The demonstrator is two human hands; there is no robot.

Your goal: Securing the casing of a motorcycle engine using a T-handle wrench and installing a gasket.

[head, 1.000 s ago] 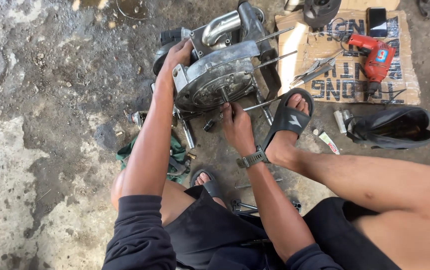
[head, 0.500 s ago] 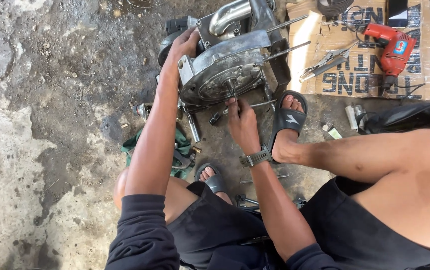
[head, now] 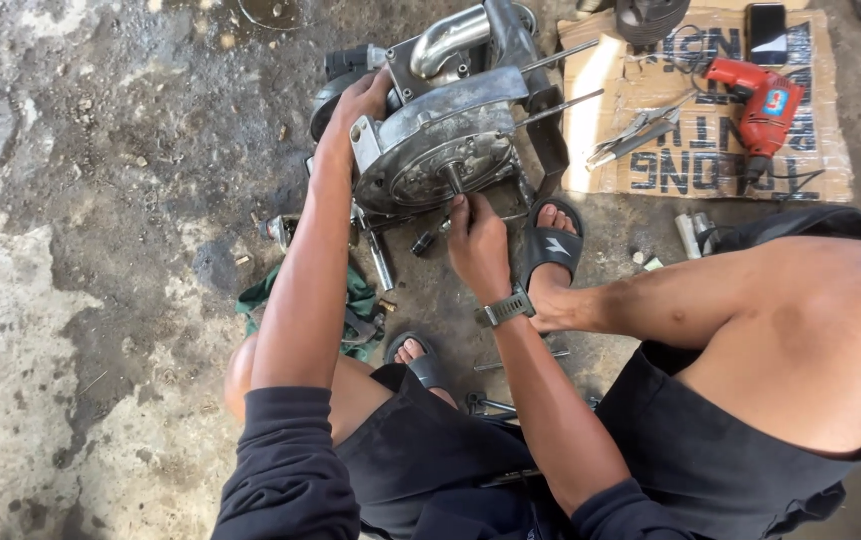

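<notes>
Grey metal engine casing (head: 440, 150) is being steadied on the stained concrete floor (head: 100, 250), gripped at its upper edge by the closed left hand (head: 358, 100), while the right hand (head: 475, 240) is pinching something small under the centre shaft (head: 450, 180); fingers could be pinched if the casing tips.

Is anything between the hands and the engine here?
Nothing visible. The left hand already rests on the engine at its upper left edge, and the right hand touches its lower edge below the central shaft.
</notes>
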